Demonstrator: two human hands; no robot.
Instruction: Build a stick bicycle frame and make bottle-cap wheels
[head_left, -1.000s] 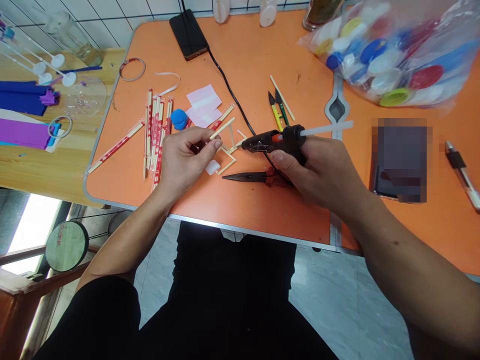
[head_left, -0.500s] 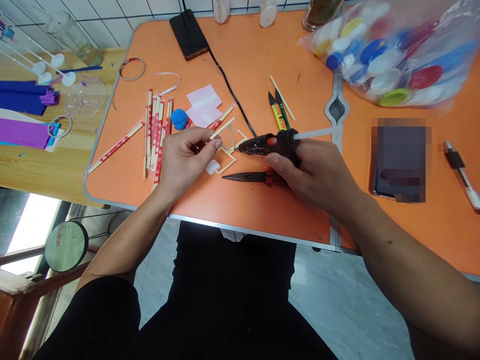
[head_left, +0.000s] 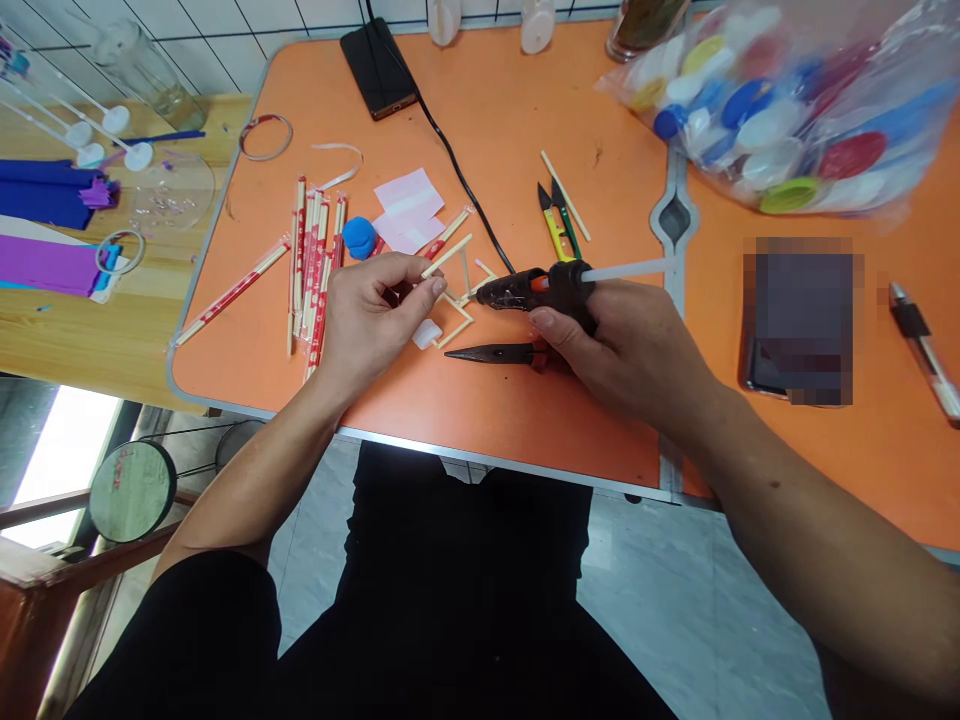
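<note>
Between its thumb and fingers my left hand [head_left: 386, 305] pinches a short piece of wooden stick [head_left: 448, 256]. My right hand [head_left: 626, 335] is closed round a black hot glue gun [head_left: 525, 289]; a pale glue stick [head_left: 626, 270] pokes out of its back. The gun's nozzle points left, close to a small frame of joined wooden sticks [head_left: 455, 325] on the table. Whether the nozzle touches the frame I cannot tell. Below the gun lie long-nose pliers [head_left: 495, 354], their handles partly hidden by my right hand. A small white piece [head_left: 427, 334] is beside the frame.
Red-and-white wrapped chopsticks [head_left: 309, 265], a blue lump [head_left: 359, 238] and pink paper [head_left: 409, 212] lie past my left hand. Yellow-and-green snips [head_left: 559, 222] and a loose stick [head_left: 565, 195] lie behind the gun. A black cord [head_left: 457, 165] crosses the orange table. Bagged bottle caps [head_left: 780, 120] sit at back right.
The glue gun and my right hand have shifted very slightly left. My left hand keeps its pinch on the stick, almost unmoved.
</note>
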